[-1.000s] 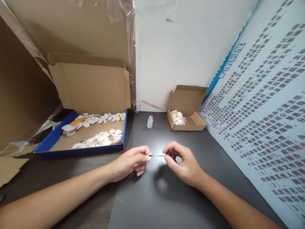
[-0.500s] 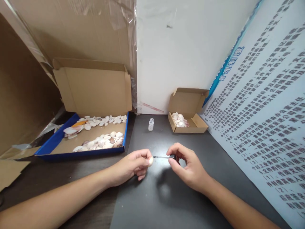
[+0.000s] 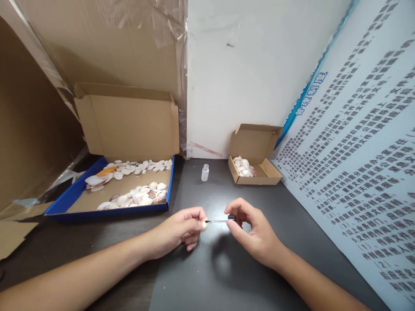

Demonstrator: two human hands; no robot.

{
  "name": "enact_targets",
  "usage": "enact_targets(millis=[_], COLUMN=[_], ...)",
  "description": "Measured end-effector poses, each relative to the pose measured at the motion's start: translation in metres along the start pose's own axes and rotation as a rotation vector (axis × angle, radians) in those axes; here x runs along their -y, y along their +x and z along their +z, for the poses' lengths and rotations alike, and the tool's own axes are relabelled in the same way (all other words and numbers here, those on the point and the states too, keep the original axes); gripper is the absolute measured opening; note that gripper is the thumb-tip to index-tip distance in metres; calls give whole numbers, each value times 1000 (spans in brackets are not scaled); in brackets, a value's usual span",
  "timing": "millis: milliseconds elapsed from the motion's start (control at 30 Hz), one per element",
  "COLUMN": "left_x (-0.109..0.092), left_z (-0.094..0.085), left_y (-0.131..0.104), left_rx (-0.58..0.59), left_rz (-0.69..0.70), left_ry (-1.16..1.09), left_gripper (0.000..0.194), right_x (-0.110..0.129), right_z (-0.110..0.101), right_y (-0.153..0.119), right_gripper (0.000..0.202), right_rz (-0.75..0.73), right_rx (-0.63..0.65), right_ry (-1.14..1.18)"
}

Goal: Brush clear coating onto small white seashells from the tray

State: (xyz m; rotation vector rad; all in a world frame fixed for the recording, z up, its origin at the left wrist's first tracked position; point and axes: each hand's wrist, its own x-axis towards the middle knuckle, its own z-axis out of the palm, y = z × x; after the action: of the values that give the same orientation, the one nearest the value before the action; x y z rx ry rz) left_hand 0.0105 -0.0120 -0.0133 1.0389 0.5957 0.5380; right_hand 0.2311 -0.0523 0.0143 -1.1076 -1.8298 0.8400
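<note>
Between the thumb and fingers of my left hand is a small pale seashell, mostly covered by the fingertips. My right hand pinches the black cap of a thin brush applicator. Its clear stem points left, and the dark tip meets the shell's edge. Beyond the hands, a small clear glass bottle with a white label stands upright without a cap.
At left, a blue-edged cardboard box with its lid raised holds many shells. A smaller open cardboard box with shells stands at back right. A printed sheet slants along the right side.
The brush has come slightly left, its tip now against the shell. Both hands sit a little lower in the picture, as the whole view has shifted slightly.
</note>
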Motion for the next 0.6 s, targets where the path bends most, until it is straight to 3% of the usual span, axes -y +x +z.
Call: enact_targets(millis=[600], left_x=[0], left_z=[2], left_y=[0], left_rx=[-9], left_rz=[3], left_ry=[-10], left_gripper=[23], right_x=[-2], right_z=[1], right_y=[-3], right_gripper=[7], right_rz=[50], right_rx=[2], right_ry=[46])
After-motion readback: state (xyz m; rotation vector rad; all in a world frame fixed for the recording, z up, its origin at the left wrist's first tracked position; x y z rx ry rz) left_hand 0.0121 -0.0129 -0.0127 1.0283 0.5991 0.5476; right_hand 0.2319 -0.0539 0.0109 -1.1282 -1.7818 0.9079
